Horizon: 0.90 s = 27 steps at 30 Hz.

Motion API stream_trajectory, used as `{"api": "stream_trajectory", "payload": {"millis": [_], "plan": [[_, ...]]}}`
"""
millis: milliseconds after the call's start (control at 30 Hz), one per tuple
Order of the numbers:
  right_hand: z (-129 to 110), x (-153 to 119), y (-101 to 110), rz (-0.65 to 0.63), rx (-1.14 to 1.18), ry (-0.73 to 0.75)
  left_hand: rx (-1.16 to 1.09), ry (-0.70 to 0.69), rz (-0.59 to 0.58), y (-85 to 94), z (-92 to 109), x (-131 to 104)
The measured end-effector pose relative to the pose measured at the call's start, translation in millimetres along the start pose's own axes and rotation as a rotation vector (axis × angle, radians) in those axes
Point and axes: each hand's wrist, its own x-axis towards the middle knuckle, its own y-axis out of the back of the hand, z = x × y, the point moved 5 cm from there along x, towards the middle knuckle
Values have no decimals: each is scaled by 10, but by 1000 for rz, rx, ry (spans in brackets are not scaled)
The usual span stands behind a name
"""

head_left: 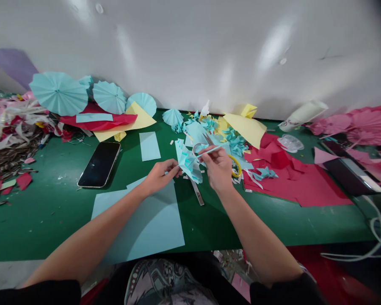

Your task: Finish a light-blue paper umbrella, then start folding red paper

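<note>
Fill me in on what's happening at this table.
A person's left hand pinches the edge of a folded blue paper piece, while the right hand holds a thin blue strip with its tip at that piece. A large blue sheet lies near the front of the green table, a phone to its left, pleated blue discs by the wall.

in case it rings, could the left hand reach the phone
Probably yes: nothing upright stands between the left hand and the phone, though that hand is holding folded blue paper.

folded paper (pixel 190 169): light blue | thin strip (pixel 215 148): light blue | tabletop (pixel 51 228): green | sheet (pixel 322 186): red | rosettes (pixel 370 125): pink
</note>
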Motion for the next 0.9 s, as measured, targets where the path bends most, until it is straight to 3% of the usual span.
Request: {"api": "stream_trajectory", "payload": {"millis": [100,267,567,767,900], "plan": [[44,-17,-43,-73,-94,-11,-27,3,-2,-2,9,-3],[15,-30,-38,-60,-73,47,-126,70,-24,-44,-61,-22],[-15,-141,-139,-71,-42,31,-650,-5,4,-142,-55,-38],[28,-214,-192,-91,-15,-30,-850,10,28,-185,-67,-52],[69,-229,-192,-94,23,-69,-985,50,-21,-198,-96,-51]]}}
